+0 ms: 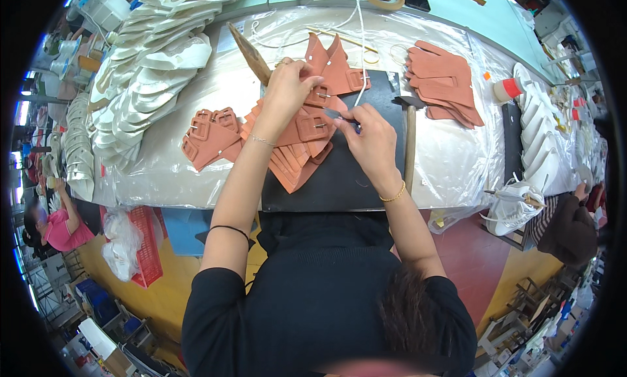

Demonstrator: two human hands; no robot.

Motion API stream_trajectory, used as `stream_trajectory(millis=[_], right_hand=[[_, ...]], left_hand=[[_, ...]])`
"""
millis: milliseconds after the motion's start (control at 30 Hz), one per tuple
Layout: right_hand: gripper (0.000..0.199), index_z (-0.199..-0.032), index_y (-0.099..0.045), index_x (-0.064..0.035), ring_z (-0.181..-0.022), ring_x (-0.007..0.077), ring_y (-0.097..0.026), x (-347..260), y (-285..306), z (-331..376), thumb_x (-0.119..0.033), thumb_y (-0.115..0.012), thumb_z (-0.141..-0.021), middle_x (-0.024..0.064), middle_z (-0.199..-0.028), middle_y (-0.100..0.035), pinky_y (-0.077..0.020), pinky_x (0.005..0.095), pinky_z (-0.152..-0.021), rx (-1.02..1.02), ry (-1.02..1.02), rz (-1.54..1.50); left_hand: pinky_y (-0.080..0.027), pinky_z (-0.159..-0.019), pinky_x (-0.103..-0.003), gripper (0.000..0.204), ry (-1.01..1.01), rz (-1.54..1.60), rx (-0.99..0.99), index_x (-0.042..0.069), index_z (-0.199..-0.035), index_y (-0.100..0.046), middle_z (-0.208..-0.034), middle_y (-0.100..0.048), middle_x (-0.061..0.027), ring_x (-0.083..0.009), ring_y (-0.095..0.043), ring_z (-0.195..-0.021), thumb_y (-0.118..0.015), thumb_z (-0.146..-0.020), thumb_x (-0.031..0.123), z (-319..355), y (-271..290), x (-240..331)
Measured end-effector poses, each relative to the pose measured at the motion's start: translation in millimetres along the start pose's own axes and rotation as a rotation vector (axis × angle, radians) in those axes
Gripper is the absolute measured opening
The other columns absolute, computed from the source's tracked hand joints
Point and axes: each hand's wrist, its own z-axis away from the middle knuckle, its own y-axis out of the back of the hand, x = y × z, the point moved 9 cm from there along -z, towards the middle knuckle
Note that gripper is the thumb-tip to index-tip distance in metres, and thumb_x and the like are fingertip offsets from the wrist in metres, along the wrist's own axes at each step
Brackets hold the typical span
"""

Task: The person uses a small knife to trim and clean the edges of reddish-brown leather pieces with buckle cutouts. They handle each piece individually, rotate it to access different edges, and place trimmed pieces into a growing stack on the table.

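My left hand is closed on the upper end of an orange-brown leather strap piece with a covered buckle, above a fanned stack of similar pieces. To its right, my right hand is closed around a small tool with a metal tip and a dark handle. The tip points at the buckled piece; the fingers hide most of the tool, so its exact kind does not show. Under the stack lies a black mat. Another buckle on the stack sits just below the tool tip.
Leather pieces with buckles lie left of the stack, and flat cut leather pieces lie right. A hammer rests along the mat's right side. White shoe parts pile at the left. A wooden stick and white cord are behind.
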Motion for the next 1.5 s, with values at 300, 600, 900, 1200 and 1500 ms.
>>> stream_trajectory(millis=[300, 600, 900, 1200, 1500], right_hand=[[0.017, -0.084, -0.066, -0.0075, -0.065, 0.0242, -0.061, 4, -22, -33, -0.023, -0.072, -0.080, 0.0054, -0.078, -0.061, -0.0462, 0.0359, -0.057, 0.030, 0.043, 0.045], [0.017, -0.083, -0.066, -0.0087, -0.069, 0.0276, -0.063, -1, -30, -40, -0.024, -0.072, -0.080, 0.0059, -0.079, -0.062, -0.0483, 0.0393, -0.059, 0.009, 0.042, 0.148], [0.017, -0.083, -0.065, -0.0082, -0.071, 0.0286, -0.063, -5, -33, -44, -0.023, -0.071, -0.080, 0.0062, -0.080, -0.062, -0.0485, 0.0401, -0.060, -0.046, 0.033, 0.211], [0.017, -0.081, -0.064, -0.0077, -0.072, 0.0294, -0.064, -9, -37, -51, -0.023, -0.071, -0.080, 0.0061, -0.080, -0.062, -0.0488, 0.0410, -0.059, -0.112, 0.054, 0.276], [0.017, -0.079, -0.063, -0.0078, -0.072, 0.0304, -0.065, -19, -48, -67, -0.022, -0.072, -0.078, 0.0067, -0.083, -0.064, -0.0498, 0.0427, -0.060, -0.235, 0.162, 0.394]], left_hand=[[-0.045, -0.053, -0.021, 0.019, 0.314, 0.448, -0.151, -0.001, -0.090, -0.067, -0.069, -0.060, -0.0004, -0.0053, -0.054, -0.060, -0.069, -0.088, 0.017, 9, -18, -44], [-0.047, -0.054, -0.024, 0.016, 0.373, 0.462, -0.110, -0.003, -0.088, -0.068, -0.069, -0.064, -0.0035, -0.0079, -0.057, -0.060, -0.068, -0.087, 0.013, 14, -15, -48], [-0.046, -0.059, -0.028, 0.020, 0.347, 0.461, -0.066, -0.003, -0.087, -0.069, -0.072, -0.066, -0.0073, -0.0117, -0.059, -0.062, -0.070, -0.085, 0.017, 13, -21, -58], [-0.049, -0.066, -0.030, 0.021, 0.332, 0.412, -0.051, -0.003, -0.086, -0.069, -0.076, -0.068, -0.0103, -0.0169, -0.062, -0.068, -0.071, -0.083, 0.018, 13, -23, -60], [-0.046, -0.056, -0.025, 0.019, 0.290, 0.387, -0.029, -0.006, -0.085, -0.066, -0.078, -0.061, -0.0057, -0.0091, -0.055, -0.062, -0.069, -0.087, 0.013, 12, -24, -60]])
